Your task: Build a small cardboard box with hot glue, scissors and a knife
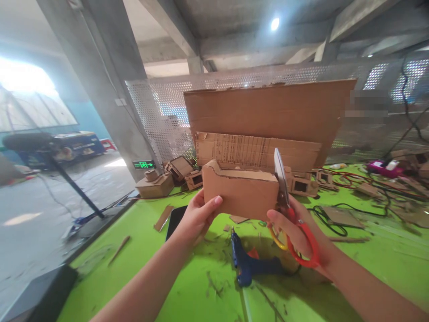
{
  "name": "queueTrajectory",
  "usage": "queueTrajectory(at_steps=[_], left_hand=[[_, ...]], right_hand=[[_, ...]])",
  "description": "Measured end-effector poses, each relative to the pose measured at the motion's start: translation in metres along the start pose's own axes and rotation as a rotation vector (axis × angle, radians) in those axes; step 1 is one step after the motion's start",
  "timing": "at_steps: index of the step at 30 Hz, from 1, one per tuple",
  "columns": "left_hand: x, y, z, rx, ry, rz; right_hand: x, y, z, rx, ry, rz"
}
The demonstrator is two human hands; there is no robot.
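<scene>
My left hand point(201, 214) is closed on the left end of a folded cardboard piece point(239, 190), thumb on its near face. The piece is held above the green table, and its upper left corner rises in a curved step. A pair of scissors point(281, 179) with red and yellow handles is in my right hand point(295, 228). Its blades point upward beside the right end of the cardboard, and my right thumb rests near the lower right corner. The right fingers behind the cardboard are hidden. Below lies a blue glue gun point(246, 261).
Large cardboard sheets point(268, 107) stand behind the green table point(140, 255). Small cardboard models point(179, 167) sit along the back. A dark phone-like slab point(174, 219), a black cable point(335, 228) and cardboard scraps point(163, 218) lie around. A dark box point(40, 290) is at lower left.
</scene>
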State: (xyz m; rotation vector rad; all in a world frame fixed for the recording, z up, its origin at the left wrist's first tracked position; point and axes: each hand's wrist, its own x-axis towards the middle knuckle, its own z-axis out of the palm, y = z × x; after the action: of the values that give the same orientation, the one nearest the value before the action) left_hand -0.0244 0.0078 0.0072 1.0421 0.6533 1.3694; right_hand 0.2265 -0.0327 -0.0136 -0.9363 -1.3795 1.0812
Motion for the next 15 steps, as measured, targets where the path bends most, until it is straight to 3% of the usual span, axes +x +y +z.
queueTrajectory(at_steps=[4, 9, 12, 15], left_hand=[[-0.001, -0.006, 0.001, -0.144, 0.049, -0.087], [0.0, 0.002, 0.003, -0.265, 0.142, -0.201], [0.003, 0.012, -0.001, -0.268, 0.133, -0.134], [0.004, 0.018, -0.008, -0.258, 0.123, -0.022]], right_hand=[[-0.003, -0.004, 0.005, -0.051, -0.011, 0.021], [0.0, -0.001, 0.003, -0.332, -0.071, -0.017], [0.006, -0.004, -0.005, -0.453, -0.123, -0.118], [0.012, -0.006, -0.013, -0.576, -0.143, -0.112]])
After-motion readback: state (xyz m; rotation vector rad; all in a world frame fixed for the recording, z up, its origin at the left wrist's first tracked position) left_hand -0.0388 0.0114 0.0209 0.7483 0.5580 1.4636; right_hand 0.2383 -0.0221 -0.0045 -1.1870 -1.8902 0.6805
